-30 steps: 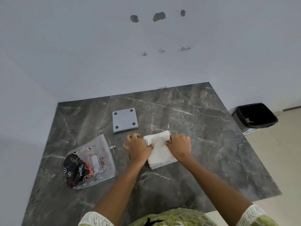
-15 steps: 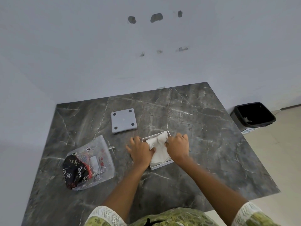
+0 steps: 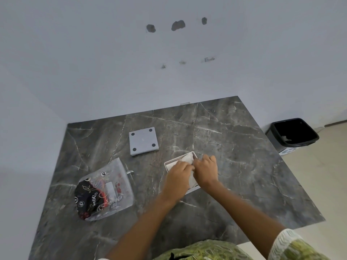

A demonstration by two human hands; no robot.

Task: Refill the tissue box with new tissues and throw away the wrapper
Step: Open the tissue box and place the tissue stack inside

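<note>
I am midway through the refill, by my reckoning. The tissues (image 3: 188,160) sit inside the open tissue box (image 3: 173,161), near the middle of the dark marble table (image 3: 244,175), and both my hands are on top of them pressing them down. My left hand (image 3: 178,175) lies flat and bent over the near left part of the stack, gripping nothing; my right hand (image 3: 205,170) is curled with its fingertips tucked into the paper at the right edge (whether it pinches a fold or only pushes, I cannot tell).

Left to do, as I judge it: settle the stack, put the grey base panel (image 3: 143,141) back on the box, and carry the wrapper (image 3: 104,190) to the bin (image 3: 293,135). The wrapper lies on the near left of the table, well apart from the box, untouched. The bin stands on the floor beyond the table's far right edge.

Counted: one box, one stack of tissues, one panel with four dark feet, one wrapper, one bin, two hands.
</note>
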